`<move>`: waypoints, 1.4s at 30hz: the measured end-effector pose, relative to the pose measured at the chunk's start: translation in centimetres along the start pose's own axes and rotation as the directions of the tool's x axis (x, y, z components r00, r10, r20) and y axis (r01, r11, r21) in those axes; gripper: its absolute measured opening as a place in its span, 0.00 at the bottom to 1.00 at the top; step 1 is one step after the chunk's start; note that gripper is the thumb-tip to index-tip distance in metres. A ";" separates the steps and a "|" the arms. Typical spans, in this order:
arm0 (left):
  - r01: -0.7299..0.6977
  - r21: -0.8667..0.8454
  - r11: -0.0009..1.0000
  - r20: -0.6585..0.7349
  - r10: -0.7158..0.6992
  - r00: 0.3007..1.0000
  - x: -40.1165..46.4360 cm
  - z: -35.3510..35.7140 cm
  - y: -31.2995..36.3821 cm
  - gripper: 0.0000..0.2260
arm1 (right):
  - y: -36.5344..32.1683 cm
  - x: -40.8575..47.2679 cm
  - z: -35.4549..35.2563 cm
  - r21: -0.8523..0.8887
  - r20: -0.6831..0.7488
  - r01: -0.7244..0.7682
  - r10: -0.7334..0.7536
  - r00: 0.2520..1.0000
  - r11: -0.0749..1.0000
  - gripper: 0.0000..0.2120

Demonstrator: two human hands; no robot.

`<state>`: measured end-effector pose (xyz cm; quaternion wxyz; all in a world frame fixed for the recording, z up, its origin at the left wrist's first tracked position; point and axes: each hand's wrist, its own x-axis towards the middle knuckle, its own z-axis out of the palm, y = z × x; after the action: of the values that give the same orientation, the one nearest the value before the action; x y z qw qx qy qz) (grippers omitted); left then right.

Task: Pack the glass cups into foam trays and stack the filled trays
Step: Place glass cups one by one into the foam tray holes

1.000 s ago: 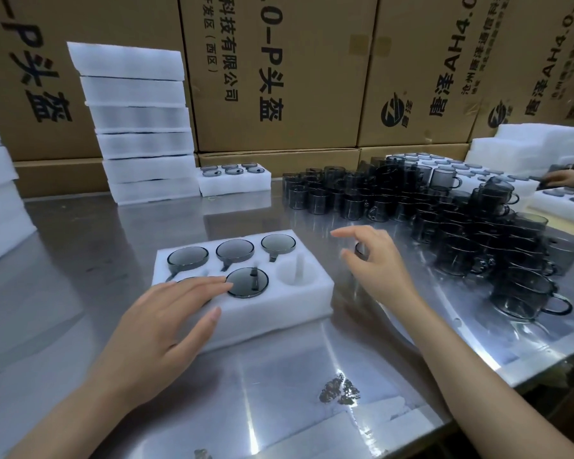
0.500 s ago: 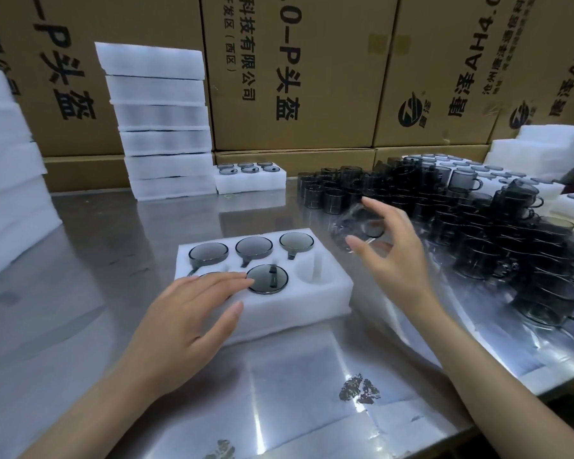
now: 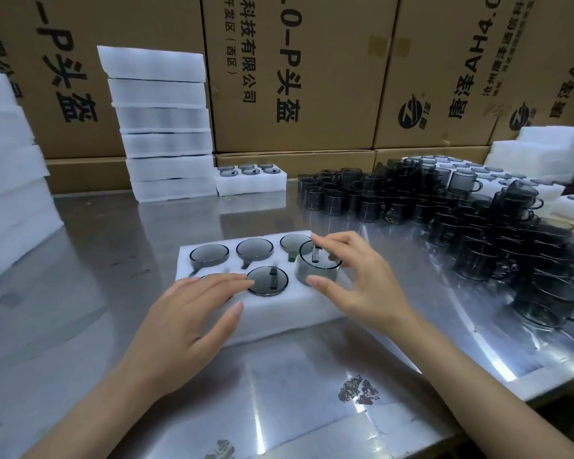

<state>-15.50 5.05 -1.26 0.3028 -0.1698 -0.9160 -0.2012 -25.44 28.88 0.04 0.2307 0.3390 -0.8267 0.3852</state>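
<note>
A white foam tray (image 3: pixel 272 313) lies on the steel table in front of me, with several smoky grey glass cups sunk in its holes. My right hand (image 3: pixel 362 286) pinches another grey cup (image 3: pixel 315 270) by its rim, and the cup stands partly inside the tray's near right hole. My left hand (image 3: pixel 186 313) rests flat on the tray's near left part with straight fingers and covers one seated cup. A big cluster of loose grey cups (image 3: pixel 444 220) stands on the table to the right.
A stack of foam trays (image 3: pixel 163 127) and one filled tray (image 3: pixel 251 180) stand at the back by cardboard boxes (image 3: pixel 295 71). More foam stands at the left edge (image 3: pixel 10 180) and at the back right (image 3: pixel 540 150).
My right hand took a cup from the cluster and carried it left to the tray's near right hole. My left hand stayed on the tray.
</note>
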 end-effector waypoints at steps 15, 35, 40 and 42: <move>-0.135 0.182 0.974 -0.006 0.138 0.990 3.2 0.9 3.9 0.18 | 0.3 -0.2 0.3 -0.012 0.016 -0.060 0.060 0.998 0.998 0.30; -0.142 0.238 0.961 0.354 0.050 0.934 3.8 1.8 3.5 0.27 | 0.7 -1.3 0.4 -0.042 0.236 -0.225 0.229 0.945 0.973 0.26; 0.116 0.121 0.986 -0.028 -0.113 0.993 2.6 0.4 1.5 0.24 | 1.5 -1.0 -0.7 0.050 0.158 -0.541 0.528 0.834 0.839 0.37; 0.455 -0.043 0.890 -0.082 -0.457 0.886 2.1 -0.7 -0.1 0.25 | 1.5 -0.9 -0.7 0.049 0.241 -0.611 0.584 0.775 0.790 0.45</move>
<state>-16.82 5.00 0.49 0.2862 0.0558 -0.9133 -0.2842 -25.86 30.50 -0.85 -0.0152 0.1114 -0.8856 0.4507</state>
